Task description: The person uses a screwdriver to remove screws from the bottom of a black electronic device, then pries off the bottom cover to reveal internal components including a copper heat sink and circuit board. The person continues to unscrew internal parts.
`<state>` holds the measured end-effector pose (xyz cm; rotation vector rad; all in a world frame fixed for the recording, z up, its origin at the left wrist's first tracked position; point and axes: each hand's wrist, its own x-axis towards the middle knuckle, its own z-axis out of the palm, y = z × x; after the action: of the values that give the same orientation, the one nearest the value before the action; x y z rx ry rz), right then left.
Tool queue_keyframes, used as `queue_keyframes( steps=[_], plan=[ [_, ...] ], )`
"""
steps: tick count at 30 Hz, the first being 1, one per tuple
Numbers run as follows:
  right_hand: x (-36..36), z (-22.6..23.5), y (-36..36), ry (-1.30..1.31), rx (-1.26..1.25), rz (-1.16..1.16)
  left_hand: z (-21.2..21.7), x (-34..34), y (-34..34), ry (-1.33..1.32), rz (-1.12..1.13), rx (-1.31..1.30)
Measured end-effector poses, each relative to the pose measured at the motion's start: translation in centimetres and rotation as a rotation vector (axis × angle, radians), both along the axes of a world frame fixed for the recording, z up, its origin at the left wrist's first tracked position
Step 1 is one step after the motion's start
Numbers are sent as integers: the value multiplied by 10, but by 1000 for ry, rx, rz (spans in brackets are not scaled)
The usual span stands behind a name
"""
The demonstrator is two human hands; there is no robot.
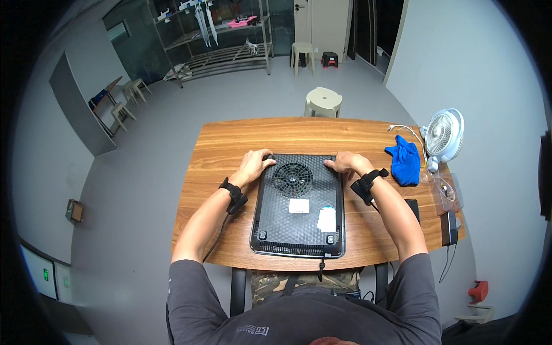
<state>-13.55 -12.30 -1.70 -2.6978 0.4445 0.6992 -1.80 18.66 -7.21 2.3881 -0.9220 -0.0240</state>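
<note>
An induction cooktop (pixel 276 221) lies upside down on the wooden table in front of me, its black textured underside facing up. A round fan grille (pixel 292 179) sits toward its far end, with a white label (pixel 299 206) and a torn pale sticker (pixel 327 219) nearer to me. My left hand (pixel 253 165) grips the far left corner, thumb on top. At the far right corner my right hand (pixel 348 163) holds the edge the same way. The fingers under the edges are partly hidden. A black cord (pixel 322 264) comes out of the near side.
On the table's right stand a small white fan (pixel 443 135), a blue cloth (pixel 404 162), a clear plastic box (pixel 445 194) and a black adapter (pixel 449 227). Beyond the far edge is a beige stool (pixel 324 101). A metal rack (pixel 218 54) stands farther back.
</note>
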Motion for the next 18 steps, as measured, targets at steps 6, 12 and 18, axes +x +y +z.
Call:
queue_keyframes(
  steps=[6,12,18],
  plan=[
    [33,-5,7,-198,-68,217,14,-22,-4,20,-1,-34],
    [67,-8,61,-159,56,413,11,-28,-4,34,-39,-97],
    [81,-14,93,-110,75,500,10,-19,-2,72,-87,-129]
  ],
)
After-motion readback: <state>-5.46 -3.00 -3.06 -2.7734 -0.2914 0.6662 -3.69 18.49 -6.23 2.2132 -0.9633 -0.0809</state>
